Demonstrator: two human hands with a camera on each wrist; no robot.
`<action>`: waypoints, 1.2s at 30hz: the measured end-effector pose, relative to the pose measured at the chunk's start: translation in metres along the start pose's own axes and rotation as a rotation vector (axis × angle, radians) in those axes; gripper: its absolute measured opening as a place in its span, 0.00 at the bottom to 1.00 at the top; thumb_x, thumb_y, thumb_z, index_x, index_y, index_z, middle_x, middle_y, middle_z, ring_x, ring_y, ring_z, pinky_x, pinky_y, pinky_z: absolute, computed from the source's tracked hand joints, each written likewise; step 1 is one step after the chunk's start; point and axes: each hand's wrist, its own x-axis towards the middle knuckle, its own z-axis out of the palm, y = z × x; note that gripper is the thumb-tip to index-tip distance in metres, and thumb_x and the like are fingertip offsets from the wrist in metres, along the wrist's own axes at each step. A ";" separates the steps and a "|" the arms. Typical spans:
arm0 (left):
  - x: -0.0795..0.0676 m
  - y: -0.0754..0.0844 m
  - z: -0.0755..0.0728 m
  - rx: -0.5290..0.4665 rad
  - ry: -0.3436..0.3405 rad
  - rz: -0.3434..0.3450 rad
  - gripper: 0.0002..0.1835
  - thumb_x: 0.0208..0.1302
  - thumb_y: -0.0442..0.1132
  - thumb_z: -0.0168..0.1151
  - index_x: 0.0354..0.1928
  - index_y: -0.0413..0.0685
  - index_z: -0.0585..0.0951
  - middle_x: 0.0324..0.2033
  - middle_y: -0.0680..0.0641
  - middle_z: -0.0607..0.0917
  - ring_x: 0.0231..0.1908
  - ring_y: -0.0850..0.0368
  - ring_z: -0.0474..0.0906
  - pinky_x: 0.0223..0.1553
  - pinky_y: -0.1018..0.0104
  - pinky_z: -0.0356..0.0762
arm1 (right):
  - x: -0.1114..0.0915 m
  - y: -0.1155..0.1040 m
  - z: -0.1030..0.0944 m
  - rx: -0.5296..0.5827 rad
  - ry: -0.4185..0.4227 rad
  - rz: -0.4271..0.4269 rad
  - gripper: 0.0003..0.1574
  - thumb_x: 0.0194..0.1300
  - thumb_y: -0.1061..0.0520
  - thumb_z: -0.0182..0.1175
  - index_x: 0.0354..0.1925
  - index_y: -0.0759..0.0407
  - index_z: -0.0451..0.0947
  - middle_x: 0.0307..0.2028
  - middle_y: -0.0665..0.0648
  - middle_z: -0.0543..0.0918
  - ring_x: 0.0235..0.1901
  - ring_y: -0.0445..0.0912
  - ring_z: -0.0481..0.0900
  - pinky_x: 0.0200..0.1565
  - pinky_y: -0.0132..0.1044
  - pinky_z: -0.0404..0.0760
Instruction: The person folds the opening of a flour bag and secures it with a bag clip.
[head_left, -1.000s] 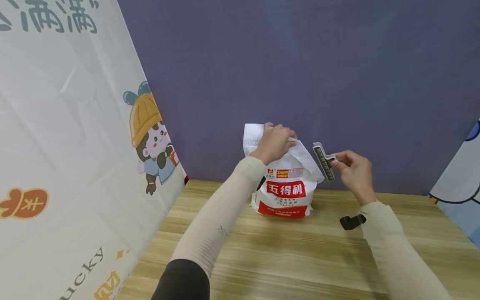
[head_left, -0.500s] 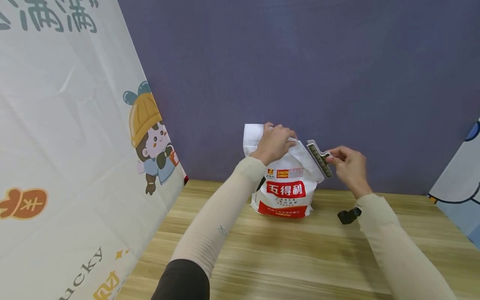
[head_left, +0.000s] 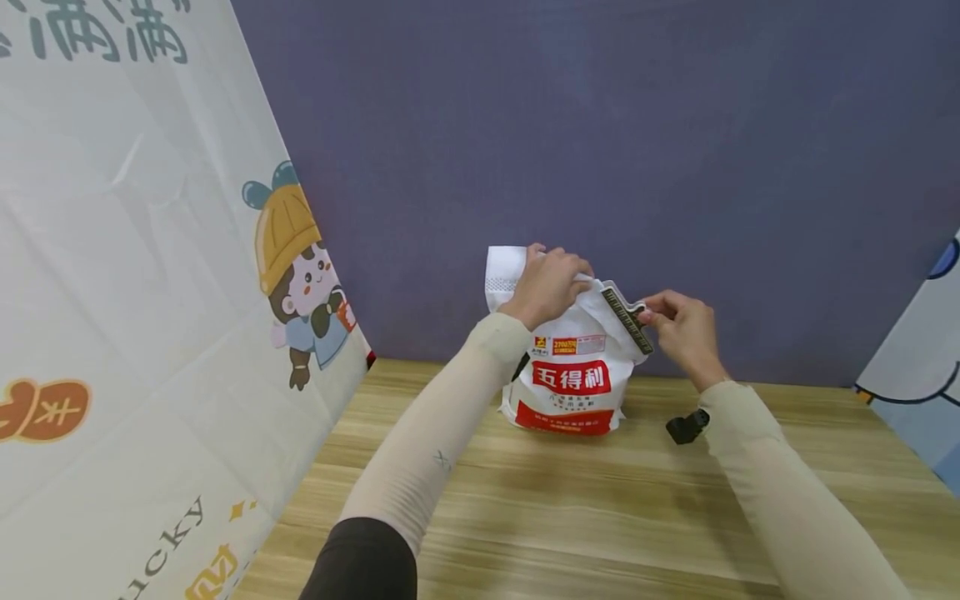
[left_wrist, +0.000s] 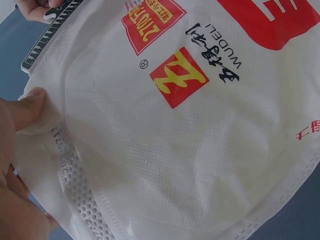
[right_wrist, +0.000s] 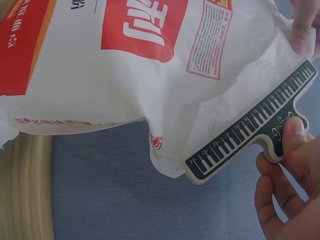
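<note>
A white flour bag [head_left: 567, 400] with red printing stands upright on the wooden table, its top folded over. My left hand [head_left: 551, 287] grips the folded top edge, thumb on the near face in the left wrist view. At the bag's upper right edge, my right hand [head_left: 684, 329] pinches the handle of a long clip [right_wrist: 250, 125], dark with a white piano-key pattern. The clip lies slantwise along the bag's folded edge, its long bar over the white material. Whether its jaws are fully closed there, I cannot tell.
The wooden table [head_left: 585, 525] reaches back to a dark blue-grey backdrop [head_left: 600, 125]. A white printed sheet [head_left: 150, 275] with cartoon figures hangs at the left, and another printed panel [head_left: 918, 367] stands at the right.
My right hand has moved left with the clip, from beside the bag onto its upper right edge. My left hand and the bag have stayed in place.
</note>
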 end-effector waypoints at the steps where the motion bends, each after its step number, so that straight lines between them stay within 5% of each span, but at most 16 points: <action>1: 0.000 0.000 0.000 0.002 0.003 0.001 0.13 0.75 0.52 0.59 0.55 0.64 0.86 0.53 0.60 0.88 0.54 0.61 0.80 0.73 0.49 0.57 | 0.001 0.000 0.001 0.001 -0.005 0.000 0.07 0.67 0.61 0.68 0.43 0.62 0.87 0.36 0.64 0.90 0.27 0.33 0.75 0.28 0.25 0.69; 36: 0.000 -0.001 0.001 0.011 0.000 -0.008 0.13 0.75 0.53 0.58 0.55 0.65 0.86 0.53 0.61 0.88 0.55 0.61 0.80 0.73 0.49 0.57 | 0.001 -0.004 0.011 -0.019 -0.071 -0.005 0.08 0.69 0.62 0.66 0.45 0.62 0.86 0.37 0.64 0.90 0.30 0.34 0.77 0.29 0.23 0.71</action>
